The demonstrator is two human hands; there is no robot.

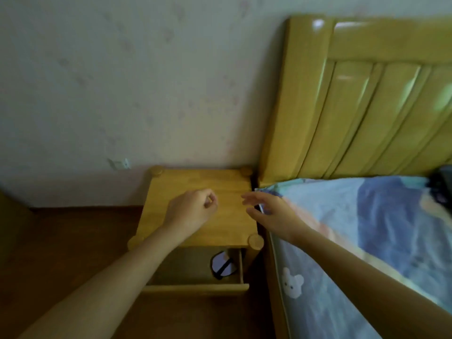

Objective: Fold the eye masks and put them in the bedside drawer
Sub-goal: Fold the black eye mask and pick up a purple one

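The wooden bedside table (227, 184) stands between the wall and the bed, with its drawer (195, 287) pulled out toward me. A folded eye mask (223, 264), pale with a dark strap, lies in the drawer's right rear corner. My left hand (193, 210) hovers over the tabletop with fingers curled and nothing in it. My right hand (271, 214) is over the table's right edge, beside the bed, fingers spread and empty. A dark object (440, 189) on the bed at the far right is too blurred to identify.
A yellow wooden headboard (367, 106) rises at the right. The bed's blue patterned sheet (354, 241) reaches the table's side. Brown wooden floor (73, 241) lies left of the table. A wall socket (121, 163) sits low on the wall.
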